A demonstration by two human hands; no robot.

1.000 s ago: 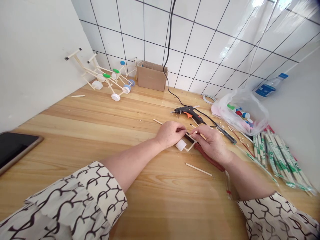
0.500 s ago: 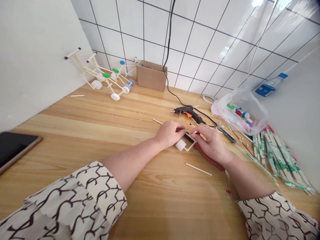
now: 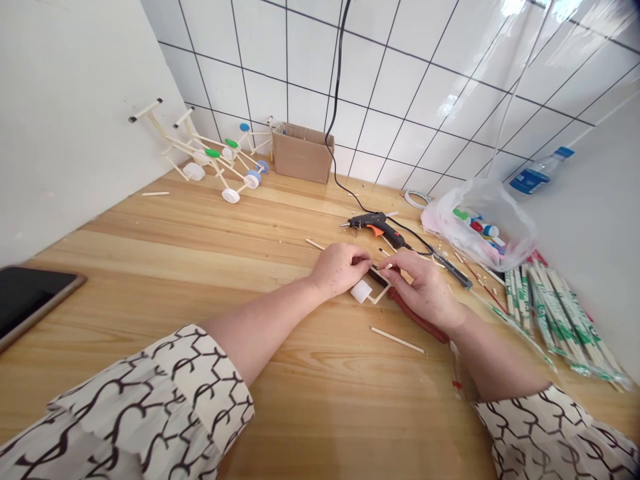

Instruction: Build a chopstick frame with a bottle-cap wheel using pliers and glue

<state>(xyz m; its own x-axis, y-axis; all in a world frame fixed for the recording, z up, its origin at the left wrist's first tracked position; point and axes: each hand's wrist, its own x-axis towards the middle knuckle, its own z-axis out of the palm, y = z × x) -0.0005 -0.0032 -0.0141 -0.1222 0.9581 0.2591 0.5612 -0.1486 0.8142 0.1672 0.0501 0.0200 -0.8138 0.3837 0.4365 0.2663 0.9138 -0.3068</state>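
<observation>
We pinch the small stick frame (image 3: 381, 293) between left hand (image 3: 341, 269) and right hand (image 3: 424, 285), fingers narrow, by the red-handled pliers (image 3: 420, 320). White cap (image 3: 361, 291) on; no second one visible, so we judge it part-built.

Tabletop (image 3: 300, 373): smooth wood, soft sheen. Far wall (image 3: 410, 80): glossy tile. Far carton (image 3: 303, 155): matt cardboard. Glue gun (image 3: 369, 219): dark plastic, metal nozzle (image 3: 345, 225). Right bag (image 3: 440, 221): thin crinkled plastic. Near stick frame (image 3: 382, 294): matt wood, plastic cap (image 3: 361, 291).
</observation>
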